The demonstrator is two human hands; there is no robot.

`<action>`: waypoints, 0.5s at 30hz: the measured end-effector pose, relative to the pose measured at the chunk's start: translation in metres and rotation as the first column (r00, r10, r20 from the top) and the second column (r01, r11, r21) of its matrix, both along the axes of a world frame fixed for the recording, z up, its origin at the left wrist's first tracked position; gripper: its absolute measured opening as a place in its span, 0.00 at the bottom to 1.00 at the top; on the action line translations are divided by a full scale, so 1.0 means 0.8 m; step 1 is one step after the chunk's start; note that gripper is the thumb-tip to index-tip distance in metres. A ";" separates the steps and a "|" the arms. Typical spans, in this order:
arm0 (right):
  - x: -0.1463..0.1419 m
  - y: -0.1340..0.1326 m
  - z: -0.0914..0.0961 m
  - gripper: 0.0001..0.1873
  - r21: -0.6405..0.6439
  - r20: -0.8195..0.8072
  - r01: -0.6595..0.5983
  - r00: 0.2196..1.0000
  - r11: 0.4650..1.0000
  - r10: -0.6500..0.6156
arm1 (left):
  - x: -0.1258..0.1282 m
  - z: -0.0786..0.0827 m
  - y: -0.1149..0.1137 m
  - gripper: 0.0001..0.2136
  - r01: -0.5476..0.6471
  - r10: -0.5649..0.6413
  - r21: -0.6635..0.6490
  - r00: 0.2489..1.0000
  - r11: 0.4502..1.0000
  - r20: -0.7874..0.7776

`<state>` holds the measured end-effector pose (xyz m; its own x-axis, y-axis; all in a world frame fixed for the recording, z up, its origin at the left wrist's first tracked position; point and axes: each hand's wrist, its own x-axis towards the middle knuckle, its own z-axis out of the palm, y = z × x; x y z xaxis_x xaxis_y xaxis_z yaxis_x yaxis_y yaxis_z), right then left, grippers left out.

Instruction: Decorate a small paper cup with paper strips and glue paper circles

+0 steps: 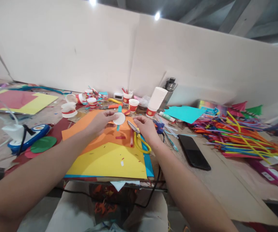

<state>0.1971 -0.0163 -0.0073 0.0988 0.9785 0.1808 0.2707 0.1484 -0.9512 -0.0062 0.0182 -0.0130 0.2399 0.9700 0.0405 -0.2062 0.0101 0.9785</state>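
Observation:
My left hand (102,122) pinches the edge of a small white paper disc (119,119). Teal strips (120,109) stick out from its top and bottom, and a red strip from its upper right. To the right of the disc, my right hand (145,125) has thumb and forefinger pressed together; whether something small is between them I cannot make out. Scissors (142,144) with yellow handles are right beside that hand, blades pointing up and left. Beneath the hands are orange paper (78,130) and yellow paper (105,161) with small scraps on it.
Paper cups (133,105) stand behind the hands, some stacked (157,98). A black phone (193,152), pipe cleaners (235,135), teal paper (184,113) and a blue glue gun (159,126) lie right. Left are a power strip (30,138) and a green disc (43,144).

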 end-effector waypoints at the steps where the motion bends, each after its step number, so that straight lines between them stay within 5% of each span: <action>1: 0.003 0.000 0.001 0.13 0.037 0.075 0.012 0.997 0.999 -0.015 | -0.002 0.000 0.002 0.18 -0.012 0.013 -0.004 1.000 1.000 0.020; 8: 0.033 -0.001 0.020 0.13 0.223 0.413 0.136 0.884 0.965 -0.220 | -0.003 0.004 0.002 0.16 -0.042 0.041 0.024 0.997 0.999 0.059; 10: 0.048 -0.003 0.022 0.14 0.266 0.568 0.199 0.759 0.943 -0.319 | -0.002 0.003 0.003 0.16 -0.046 0.044 0.095 0.999 0.994 0.024; 12: 0.066 -0.005 0.019 0.15 0.301 0.727 0.297 0.544 0.906 -0.419 | -0.001 0.000 0.005 0.16 -0.065 0.074 0.201 0.996 0.978 -0.040; 15: 0.089 -0.005 0.011 0.22 0.115 0.883 0.455 0.361 0.883 -0.301 | -0.001 -0.004 0.007 0.13 -0.115 0.184 0.371 0.970 0.921 -0.157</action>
